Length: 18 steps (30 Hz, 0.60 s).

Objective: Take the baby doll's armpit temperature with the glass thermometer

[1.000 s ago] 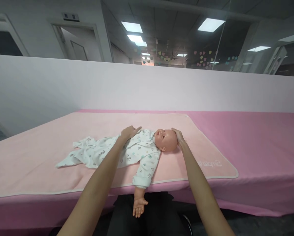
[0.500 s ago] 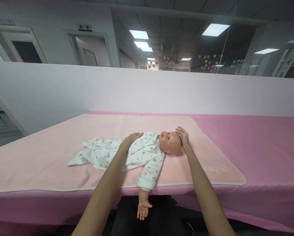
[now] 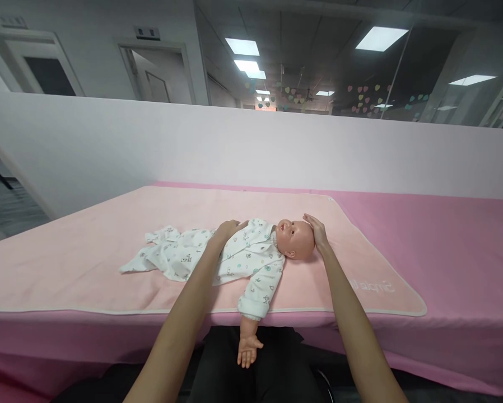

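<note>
A baby doll in a white patterned sleepsuit lies on its back, head to the right, on a peach mat. My left hand rests flat on the doll's belly, fingers stretched out toward its far side. At the crown of the doll's bald head, my right hand lies with its fingers extended along the top. One doll arm hangs over the near table edge, palm up. The sleepsuit's legs lie flat and creased to the left.
Pink cloth covers the table under the mat and hangs over its front edge. A white partition rises behind the table. My legs in dark trousers are below the near edge.
The view has tilted and shifted slightly. My right hand's fingers lie closer against the doll's head than before. My left hand stays on the belly, and the doll keeps its pose.
</note>
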{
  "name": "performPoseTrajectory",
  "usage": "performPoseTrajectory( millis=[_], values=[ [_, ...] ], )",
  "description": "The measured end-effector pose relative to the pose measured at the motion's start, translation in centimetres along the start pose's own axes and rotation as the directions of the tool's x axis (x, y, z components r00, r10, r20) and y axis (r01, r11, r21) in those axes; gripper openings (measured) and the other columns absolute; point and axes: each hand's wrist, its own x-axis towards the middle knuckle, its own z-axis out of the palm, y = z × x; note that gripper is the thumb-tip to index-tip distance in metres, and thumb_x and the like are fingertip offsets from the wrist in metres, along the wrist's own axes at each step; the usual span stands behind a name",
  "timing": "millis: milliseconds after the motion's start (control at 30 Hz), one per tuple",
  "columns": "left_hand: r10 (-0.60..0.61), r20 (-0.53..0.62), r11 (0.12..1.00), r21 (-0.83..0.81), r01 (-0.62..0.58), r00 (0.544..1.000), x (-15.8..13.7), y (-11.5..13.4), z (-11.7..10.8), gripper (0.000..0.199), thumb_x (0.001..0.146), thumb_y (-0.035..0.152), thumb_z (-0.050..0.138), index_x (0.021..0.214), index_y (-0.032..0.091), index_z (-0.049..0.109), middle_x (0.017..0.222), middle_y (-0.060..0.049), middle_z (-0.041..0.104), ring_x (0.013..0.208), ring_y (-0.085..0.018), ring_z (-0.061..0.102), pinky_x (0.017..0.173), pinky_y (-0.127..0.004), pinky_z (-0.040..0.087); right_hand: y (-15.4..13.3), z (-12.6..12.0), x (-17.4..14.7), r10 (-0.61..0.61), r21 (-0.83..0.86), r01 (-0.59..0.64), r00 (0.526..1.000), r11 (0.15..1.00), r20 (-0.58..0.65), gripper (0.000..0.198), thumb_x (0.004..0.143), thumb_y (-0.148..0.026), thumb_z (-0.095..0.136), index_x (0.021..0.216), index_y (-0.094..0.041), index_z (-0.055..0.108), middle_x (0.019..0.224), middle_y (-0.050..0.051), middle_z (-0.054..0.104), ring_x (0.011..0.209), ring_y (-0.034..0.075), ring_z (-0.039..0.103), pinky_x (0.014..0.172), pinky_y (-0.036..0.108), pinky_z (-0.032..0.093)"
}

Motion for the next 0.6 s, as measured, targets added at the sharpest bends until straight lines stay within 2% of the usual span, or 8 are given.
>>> performPoseTrajectory(
  millis=[100, 167, 267, 333, 433, 600],
  values=[
    [0.004, 0.007, 1.000, 0.006, -0.004, 1.000, 0.2, -0.2, 0.1, 0.057, 0.075, 0.064, 0.028, 0.073, 0.018, 0.063, 0.074, -0.010, 0.068, 0.078, -0.026, 0.062, 0.067, -0.031, 0.043, 0.1, -0.1, 0.1, -0.008, 0.025, 0.009, 0.999, 1.000, -0.038, 0.013, 0.061, -0.034, 0.065, 0.063, -0.022, 0.061, 0.067, -0.001, 0.066, 0.085, 0.018, 0.058, 0.078, 0.029, 0.044],
    [0.001, 0.016, 1.000, 0.004, -0.001, 1.000, 0.2, -0.2, 0.1, 0.058, 0.076, 0.064, 0.027, 0.075, 0.018, 0.063, 0.079, -0.011, 0.068, 0.080, -0.026, 0.062, 0.068, -0.030, 0.044, 0.0, -0.2, -0.2, 0.040, 0.017, -0.041, 0.998, 0.999, 0.041, 0.016, 0.063, -0.036, 0.064, 0.064, -0.020, 0.062, 0.068, 0.001, 0.067, 0.081, 0.019, 0.059, 0.076, 0.030, 0.045],
    [-0.006, 0.025, 1.000, 0.016, 0.006, 1.000, 0.1, -0.1, 0.0, 0.058, 0.077, 0.063, 0.026, 0.079, 0.019, 0.063, 0.087, -0.010, 0.068, 0.085, -0.026, 0.062, 0.070, -0.030, 0.044, -0.2, -0.3, -1.0, 0.123, -0.003, -0.125, 0.967, 0.992, 0.222, 0.025, 0.067, -0.041, 0.060, 0.063, -0.017, 0.063, 0.071, 0.004, 0.068, 0.075, 0.021, 0.062, 0.074, 0.033, 0.047],
    [-0.010, 0.027, 1.000, 0.029, 0.009, 1.000, -0.1, 0.1, -0.1, 0.058, 0.077, 0.063, 0.026, 0.081, 0.018, 0.062, 0.091, -0.011, 0.068, 0.087, -0.026, 0.061, 0.071, -0.031, 0.044, -0.3, -0.3, -1.3, 0.131, -0.004, -0.134, 0.957, 0.991, 0.257, 0.027, 0.068, -0.042, 0.059, 0.063, -0.016, 0.063, 0.071, 0.005, 0.068, 0.074, 0.021, 0.062, 0.073, 0.033, 0.047],
    [-0.013, 0.031, 0.999, 0.035, 0.012, 0.999, -0.5, 0.3, -0.2, 0.061, 0.077, 0.065, 0.025, 0.084, 0.018, 0.062, 0.091, -0.012, 0.067, 0.085, -0.027, 0.062, 0.071, -0.032, 0.044, -0.3, -0.3, -1.0, 0.078, 0.004, -0.080, 0.978, 0.997, 0.191, 0.022, 0.064, -0.040, 0.063, 0.064, -0.017, 0.063, 0.071, 0.002, 0.068, 0.077, 0.020, 0.061, 0.074, 0.032, 0.047],
    [-0.010, 0.038, 0.999, 0.038, 0.009, 0.999, -0.7, 0.4, -0.3, 0.059, 0.079, 0.063, 0.024, 0.085, 0.018, 0.062, 0.092, -0.012, 0.067, 0.086, -0.026, 0.061, 0.072, -0.031, 0.044, 0.1, -0.3, 0.1, 0.010, 0.080, -0.008, 1.000, 0.997, -0.023, 0.017, 0.058, -0.035, 0.067, 0.066, -0.021, 0.062, 0.077, 0.000, 0.068, 0.087, 0.018, 0.059, 0.079, 0.029, 0.046]
  ],
)
